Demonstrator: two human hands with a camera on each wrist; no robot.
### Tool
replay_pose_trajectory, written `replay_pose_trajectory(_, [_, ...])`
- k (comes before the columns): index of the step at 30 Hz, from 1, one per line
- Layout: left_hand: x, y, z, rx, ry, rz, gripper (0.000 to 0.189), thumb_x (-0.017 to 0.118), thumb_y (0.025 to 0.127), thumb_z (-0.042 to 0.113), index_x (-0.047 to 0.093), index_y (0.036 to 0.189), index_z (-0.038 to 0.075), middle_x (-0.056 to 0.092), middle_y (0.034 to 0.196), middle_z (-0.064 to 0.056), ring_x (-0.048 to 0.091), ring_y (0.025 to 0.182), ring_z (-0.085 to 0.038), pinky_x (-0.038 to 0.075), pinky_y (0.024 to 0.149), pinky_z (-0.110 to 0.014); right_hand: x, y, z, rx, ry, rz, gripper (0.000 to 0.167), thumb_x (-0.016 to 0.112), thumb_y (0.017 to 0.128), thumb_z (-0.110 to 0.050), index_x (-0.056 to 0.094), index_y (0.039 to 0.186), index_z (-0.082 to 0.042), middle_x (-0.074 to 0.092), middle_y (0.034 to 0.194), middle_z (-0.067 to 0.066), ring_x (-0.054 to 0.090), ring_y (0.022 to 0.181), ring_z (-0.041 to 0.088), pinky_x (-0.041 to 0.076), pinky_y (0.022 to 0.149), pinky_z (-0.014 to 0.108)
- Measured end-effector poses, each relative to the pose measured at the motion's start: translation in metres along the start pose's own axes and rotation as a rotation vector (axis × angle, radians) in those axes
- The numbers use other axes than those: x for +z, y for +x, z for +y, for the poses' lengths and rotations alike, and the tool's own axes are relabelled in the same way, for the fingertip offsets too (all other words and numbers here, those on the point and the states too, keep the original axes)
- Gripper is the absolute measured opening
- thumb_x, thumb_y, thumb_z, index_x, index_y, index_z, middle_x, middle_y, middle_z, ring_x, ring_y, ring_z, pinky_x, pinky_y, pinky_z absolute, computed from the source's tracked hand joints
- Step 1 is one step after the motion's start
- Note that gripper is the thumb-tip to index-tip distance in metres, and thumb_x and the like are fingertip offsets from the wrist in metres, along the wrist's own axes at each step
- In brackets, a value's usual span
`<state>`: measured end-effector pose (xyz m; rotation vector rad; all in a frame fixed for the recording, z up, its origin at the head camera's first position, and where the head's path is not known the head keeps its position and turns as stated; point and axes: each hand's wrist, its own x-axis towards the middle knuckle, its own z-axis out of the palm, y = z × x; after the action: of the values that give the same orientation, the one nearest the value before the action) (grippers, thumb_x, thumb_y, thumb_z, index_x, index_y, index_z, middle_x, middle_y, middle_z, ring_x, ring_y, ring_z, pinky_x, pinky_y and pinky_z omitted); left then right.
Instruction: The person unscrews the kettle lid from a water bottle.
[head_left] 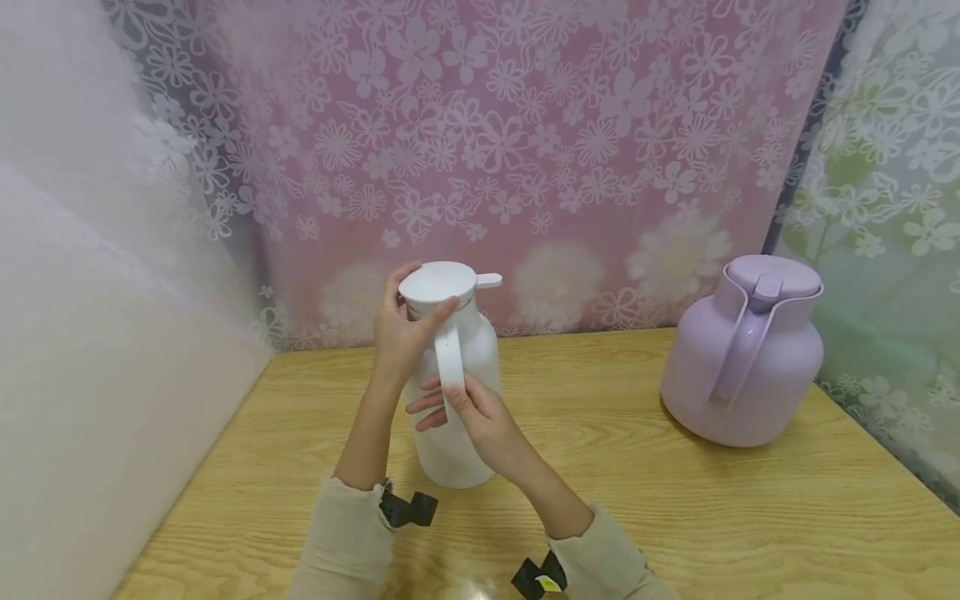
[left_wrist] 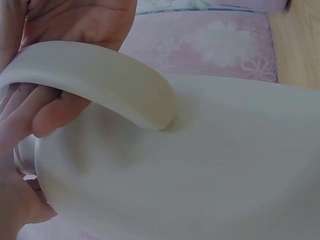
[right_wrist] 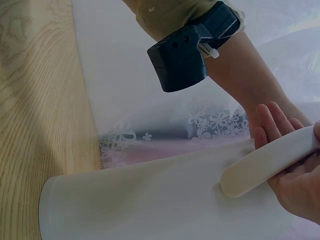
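Note:
A white insulated jug (head_left: 459,458) stands upright on the wooden table, its round lid (head_left: 437,282) on top with a small tab (head_left: 489,281) sticking out to the right. My left hand (head_left: 400,337) grips the neck just under the lid, with the thumb near the top of the handle. The right hand (head_left: 495,429) is at the jug's curved handle (head_left: 449,354); its fingers pass through the loop and the thumb lies against the handle. In the right wrist view, the fingers (right_wrist: 272,122) show between handle and jug body.
A lilac jug (head_left: 742,375) stands on the table (head_left: 592,492) at the right, its handle facing me. Behind the table hangs a pink flowered sheet (head_left: 525,167); a pale wall (head_left: 112,333) runs along the left. Black mounts (head_left: 408,507) sit on both wrists.

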<state>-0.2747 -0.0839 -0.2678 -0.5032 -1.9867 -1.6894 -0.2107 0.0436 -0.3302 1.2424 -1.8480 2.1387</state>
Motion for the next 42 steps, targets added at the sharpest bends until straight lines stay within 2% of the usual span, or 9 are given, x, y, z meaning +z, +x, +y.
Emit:
replay_pose_trajectory(9, [-0.001,0.008,0.008,0.067,0.001,0.062,0.064,0.074,0.077,0.014,0.043,0.132,0.006,0.05,0.124,-0.017,0.046,0.108,-0.029,0.04,0.086,-0.047,0.0,0.0,-0.002,0.0,-0.01,0.007,0.034,0.031,0.102,-0.015,0.046,0.114,0.012,0.06,0.099,0.029,0.062,0.08,0.041,0.049,0.075,0.047])
replay_pose_trajectory(15, [-0.006,0.013,0.016,0.099,-0.004,0.072,0.063,0.071,0.078,0.011,0.041,0.132,0.003,0.049,0.125,-0.017,0.047,0.109,-0.028,0.038,0.09,-0.043,0.0,0.0,-0.004,0.003,-0.012,0.012,0.035,0.032,0.102,-0.017,0.046,0.114,0.013,0.06,0.099,0.029,0.062,0.08,0.041,0.047,0.075,0.052])
replay_pose_trajectory(23, [-0.019,0.012,0.014,0.201,-0.125,0.115,0.061,0.07,0.077,0.008,0.041,0.13,0.0,0.05,0.121,-0.013,0.049,0.105,-0.023,0.038,0.091,-0.035,-0.001,0.0,-0.005,0.012,-0.016,0.014,0.035,0.032,0.102,-0.017,0.046,0.114,0.012,0.061,0.099,0.028,0.062,0.079,0.04,0.047,0.074,0.053])
replay_pose_trajectory(30, [-0.031,0.006,0.019,0.183,-0.221,0.145,0.062,0.07,0.075,0.005,0.04,0.13,0.001,0.047,0.122,-0.011,0.049,0.104,-0.024,0.045,0.084,-0.033,0.0,-0.001,-0.004,0.007,-0.022,0.01,0.035,0.031,0.102,-0.016,0.046,0.114,0.014,0.061,0.099,0.028,0.062,0.08,0.04,0.047,0.074,0.053])
replay_pose_trajectory(36, [-0.04,0.002,0.018,0.181,-0.296,0.149,0.063,0.068,0.075,-0.001,0.038,0.131,0.001,0.043,0.125,-0.011,0.045,0.108,-0.025,0.044,0.086,-0.033,-0.001,0.0,-0.002,0.006,-0.032,0.005,0.034,0.031,0.102,-0.015,0.046,0.114,0.014,0.061,0.1,0.027,0.062,0.08,0.04,0.049,0.074,0.049])
replay_pose_trajectory(42, [-0.049,-0.006,0.014,0.2,-0.292,0.149,0.067,0.068,0.073,-0.006,0.037,0.132,0.0,0.042,0.127,-0.011,0.044,0.111,-0.026,0.042,0.089,-0.034,-0.001,-0.001,-0.001,-0.004,-0.02,-0.005,0.036,0.031,0.102,-0.016,0.045,0.114,0.015,0.061,0.1,0.027,0.062,0.08,0.039,0.048,0.075,0.052])
